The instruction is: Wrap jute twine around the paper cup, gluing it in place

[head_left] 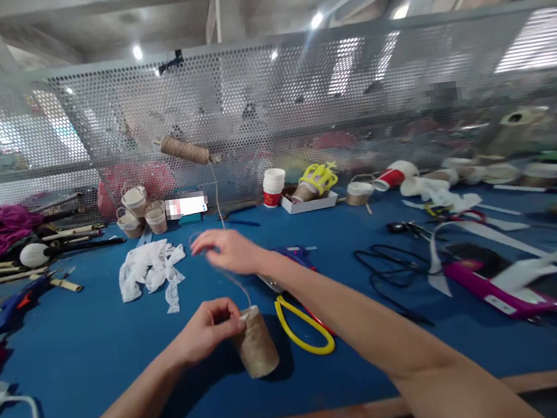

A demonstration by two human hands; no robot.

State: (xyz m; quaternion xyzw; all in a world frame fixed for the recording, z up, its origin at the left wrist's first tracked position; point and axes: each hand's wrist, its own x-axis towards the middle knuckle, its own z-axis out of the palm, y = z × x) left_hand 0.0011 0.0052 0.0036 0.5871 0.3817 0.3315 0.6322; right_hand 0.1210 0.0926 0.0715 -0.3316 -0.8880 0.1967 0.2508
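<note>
Winding twine (218,199) round a cup (256,345), my left hand (206,328) pinches its rim while my right hand (230,249), farther off, grips the twine. Keeping it taut should lay even turns.

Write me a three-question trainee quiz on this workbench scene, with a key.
1. True or false: the left hand grips the twine-wrapped cup.
2. What lies on the blue table just right of that cup? A) yellow-handled scissors B) a hammer C) a banana
3. Fill in: the right hand holds a twine strand that runs up from the top of the ____.
Key: 1 true; 2 A; 3 cup.
</note>
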